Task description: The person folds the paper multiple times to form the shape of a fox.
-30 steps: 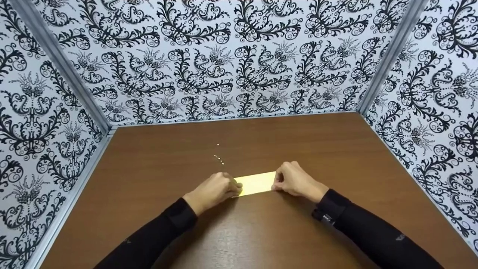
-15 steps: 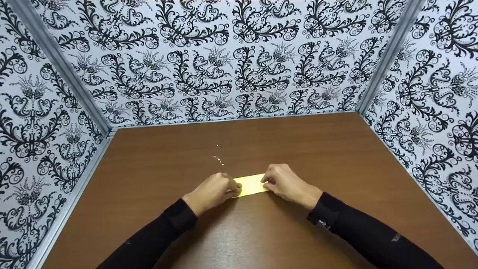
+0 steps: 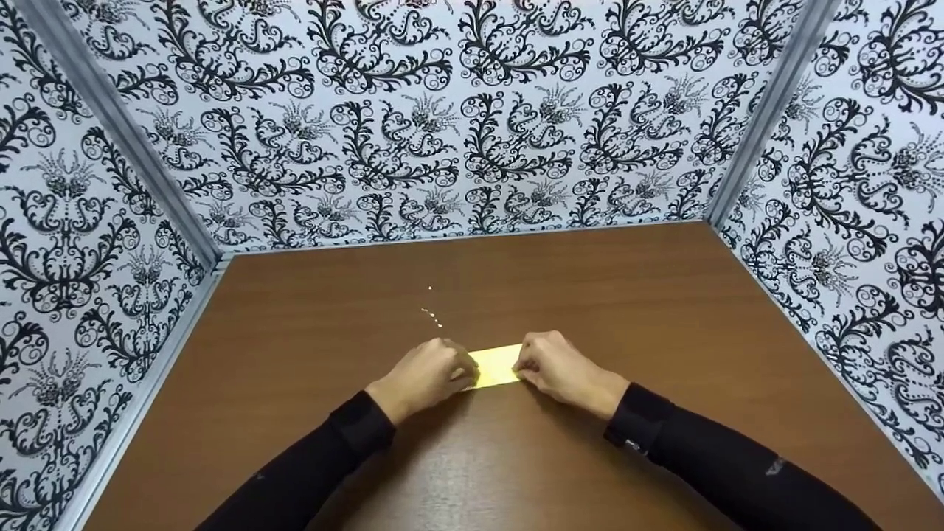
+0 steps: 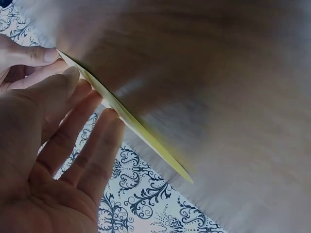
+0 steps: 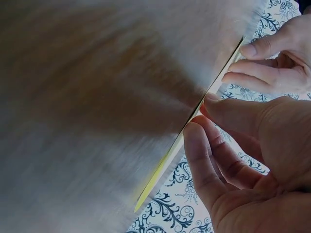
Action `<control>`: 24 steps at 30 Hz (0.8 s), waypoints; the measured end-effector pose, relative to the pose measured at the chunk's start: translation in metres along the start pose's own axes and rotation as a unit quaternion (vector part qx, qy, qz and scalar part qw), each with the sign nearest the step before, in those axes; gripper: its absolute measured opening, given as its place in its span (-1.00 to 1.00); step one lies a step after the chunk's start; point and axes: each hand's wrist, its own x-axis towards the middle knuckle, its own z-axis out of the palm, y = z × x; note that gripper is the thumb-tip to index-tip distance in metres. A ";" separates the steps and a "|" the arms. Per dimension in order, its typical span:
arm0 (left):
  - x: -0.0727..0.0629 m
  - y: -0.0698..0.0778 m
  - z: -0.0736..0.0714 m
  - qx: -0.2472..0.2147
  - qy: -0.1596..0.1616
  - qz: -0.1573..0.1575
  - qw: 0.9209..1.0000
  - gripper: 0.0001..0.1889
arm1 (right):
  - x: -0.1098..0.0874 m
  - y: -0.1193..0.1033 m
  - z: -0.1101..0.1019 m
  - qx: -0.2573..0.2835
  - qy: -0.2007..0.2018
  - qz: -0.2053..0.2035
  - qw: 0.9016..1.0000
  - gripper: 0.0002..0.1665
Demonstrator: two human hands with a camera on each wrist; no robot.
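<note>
A narrow strip of yellow paper [image 3: 495, 366] lies across the brown table [image 3: 354, 287], between my two hands. In the left wrist view the paper [image 4: 146, 136] shows nearly edge-on, its layers close together like a folded sheet. My left hand [image 3: 429, 375] pinches the strip's left part, its other fingers spread along the edge. My right hand [image 3: 564, 371] pinches it farther right, thumb and fingertips at the edge in the right wrist view. Beyond the right hand, a length of the yellow paper [image 5: 155, 179] sticks out. Fingers cover both ends in the head view.
Behind the table rises a wall [image 3: 413, 118] with black scroll patterns on white, and similar panels stand at both sides. Grey metal posts [image 3: 767, 110] mark the corners. Several tiny bright specks [image 3: 431, 316] show on the tabletop beyond the left hand.
The right hand has slid left along the paper strip, closer to the left hand, so less yellow shows between them. The left hand has barely moved.
</note>
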 end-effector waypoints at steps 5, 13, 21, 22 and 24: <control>0.010 -0.001 0.002 -0.014 0.018 -0.031 0.999 -0.96 | -0.001 -0.002 -0.002 -0.003 -0.010 0.006 1.000 -0.89; 0.033 -0.008 0.006 -0.029 0.036 -0.096 0.994 -0.87 | 0.000 -0.001 -0.002 -0.003 -0.008 0.006 1.000 -0.88; 0.048 -0.012 0.005 -0.045 0.007 -0.166 0.985 -0.77 | 0.000 -0.002 -0.002 -0.003 -0.006 0.005 1.000 -0.88; 0.050 -0.012 0.004 -0.044 0.003 -0.171 0.984 -0.77 | 0.001 -0.002 -0.002 -0.004 -0.006 0.004 1.000 -0.89; 0.053 -0.011 0.002 -0.044 -0.010 -0.181 0.983 -0.77 | 0.001 -0.002 -0.002 -0.009 -0.005 0.001 1.000 -0.89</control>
